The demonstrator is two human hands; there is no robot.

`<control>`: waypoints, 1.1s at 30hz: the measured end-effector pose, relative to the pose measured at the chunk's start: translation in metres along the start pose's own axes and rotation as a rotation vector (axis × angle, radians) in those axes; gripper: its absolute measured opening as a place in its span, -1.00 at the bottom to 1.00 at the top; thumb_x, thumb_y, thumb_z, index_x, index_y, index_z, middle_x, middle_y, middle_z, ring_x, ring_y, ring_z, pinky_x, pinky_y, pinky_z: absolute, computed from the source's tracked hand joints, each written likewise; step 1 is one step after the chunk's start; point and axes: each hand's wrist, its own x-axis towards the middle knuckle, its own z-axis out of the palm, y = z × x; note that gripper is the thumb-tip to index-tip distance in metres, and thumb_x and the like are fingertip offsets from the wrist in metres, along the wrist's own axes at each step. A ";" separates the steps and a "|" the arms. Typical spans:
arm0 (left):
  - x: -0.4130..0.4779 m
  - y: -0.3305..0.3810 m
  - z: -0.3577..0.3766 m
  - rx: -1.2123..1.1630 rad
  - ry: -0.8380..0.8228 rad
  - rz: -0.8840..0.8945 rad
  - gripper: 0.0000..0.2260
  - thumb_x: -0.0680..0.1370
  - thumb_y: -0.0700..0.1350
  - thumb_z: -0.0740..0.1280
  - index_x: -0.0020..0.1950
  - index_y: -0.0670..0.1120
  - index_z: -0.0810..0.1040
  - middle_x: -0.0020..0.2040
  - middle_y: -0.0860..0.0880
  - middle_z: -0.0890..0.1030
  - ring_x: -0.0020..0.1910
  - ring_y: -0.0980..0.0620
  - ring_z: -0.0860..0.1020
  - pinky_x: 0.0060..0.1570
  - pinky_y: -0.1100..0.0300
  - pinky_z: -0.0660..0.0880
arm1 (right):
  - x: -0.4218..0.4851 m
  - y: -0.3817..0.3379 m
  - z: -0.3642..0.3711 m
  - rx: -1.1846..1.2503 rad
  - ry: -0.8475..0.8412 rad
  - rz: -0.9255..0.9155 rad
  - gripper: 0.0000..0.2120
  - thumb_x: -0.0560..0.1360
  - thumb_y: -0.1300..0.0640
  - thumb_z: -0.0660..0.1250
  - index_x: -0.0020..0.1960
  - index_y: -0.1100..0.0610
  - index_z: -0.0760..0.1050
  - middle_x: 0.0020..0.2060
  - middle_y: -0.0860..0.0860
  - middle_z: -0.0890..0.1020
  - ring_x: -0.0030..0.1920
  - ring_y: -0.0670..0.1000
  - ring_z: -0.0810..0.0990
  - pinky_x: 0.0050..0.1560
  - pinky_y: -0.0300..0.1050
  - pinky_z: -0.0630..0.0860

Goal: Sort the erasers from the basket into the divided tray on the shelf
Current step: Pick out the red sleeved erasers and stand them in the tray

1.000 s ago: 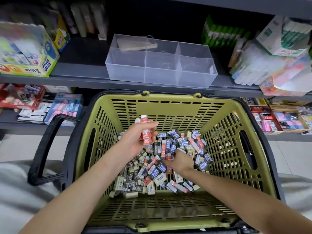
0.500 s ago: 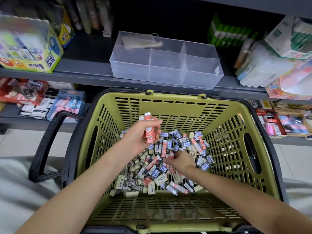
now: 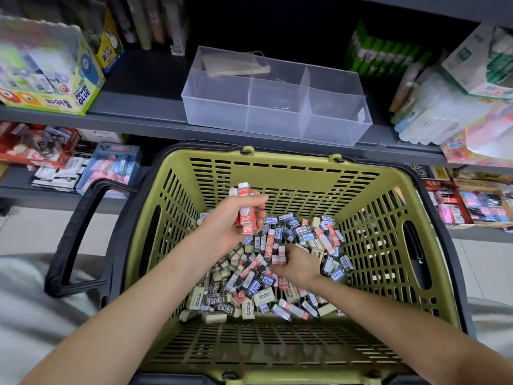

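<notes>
An olive green basket (image 3: 283, 173) sits in front of me with a heap of erasers (image 3: 258, 284) in red, blue, black and beige sleeves on its floor. My left hand (image 3: 230, 220) is raised over the heap and grips a few red-sleeved erasers (image 3: 245, 211) upright in its fingers. My right hand (image 3: 298, 263) lies down in the pile, fingers curled around a red-sleeved eraser (image 3: 281, 258). The clear divided tray (image 3: 277, 126) stands on the grey shelf just beyond the basket; its compartments hold no erasers that I can see.
A Power Glue box (image 3: 52, 79) stands on the shelf (image 3: 138, 118) left of the tray; white and green packs (image 3: 455, 87) crowd its right. The lower shelf holds boxes of stationery (image 3: 111, 168). The basket's black handle (image 3: 80, 232) hangs down on the left.
My left hand stays raised with the red erasers. My right hand has shifted slightly within the pile and closed on a red eraser. The view has tilted down a little.
</notes>
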 end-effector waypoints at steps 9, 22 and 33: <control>0.000 -0.008 -0.001 0.097 0.029 -0.011 -0.67 0.23 -0.23 0.49 -0.06 -0.16 0.51 -0.30 -0.06 0.63 -0.33 0.02 0.60 -0.34 0.21 0.54 | 0.012 0.000 -0.007 0.060 -0.192 0.078 -0.44 0.31 -0.20 0.47 0.11 0.17 0.48 -0.06 0.03 0.64 -0.09 0.01 0.61 -0.04 -0.06 0.57; 0.004 -0.009 -0.005 0.143 0.058 0.009 -0.69 0.30 -0.23 0.50 -0.02 -0.16 0.51 -0.31 -0.05 0.64 -0.32 0.02 0.61 -0.34 0.20 0.51 | 0.008 -0.003 -0.028 0.404 -0.238 0.061 -0.82 0.39 0.16 0.45 -0.15 0.23 0.49 -0.37 0.02 0.45 -0.53 -0.14 0.39 -0.47 -0.25 0.42; -0.010 0.003 0.013 0.060 -0.201 -0.071 -0.46 0.32 -0.13 0.55 0.25 -0.19 0.49 0.11 -0.28 0.62 0.07 -0.24 0.62 -0.13 -0.06 0.60 | -0.044 -0.077 -0.159 0.844 -0.126 -0.292 -0.93 0.38 0.22 0.45 -0.25 0.15 0.58 -0.31 0.06 0.69 -0.31 -0.01 0.67 -0.30 -0.20 0.58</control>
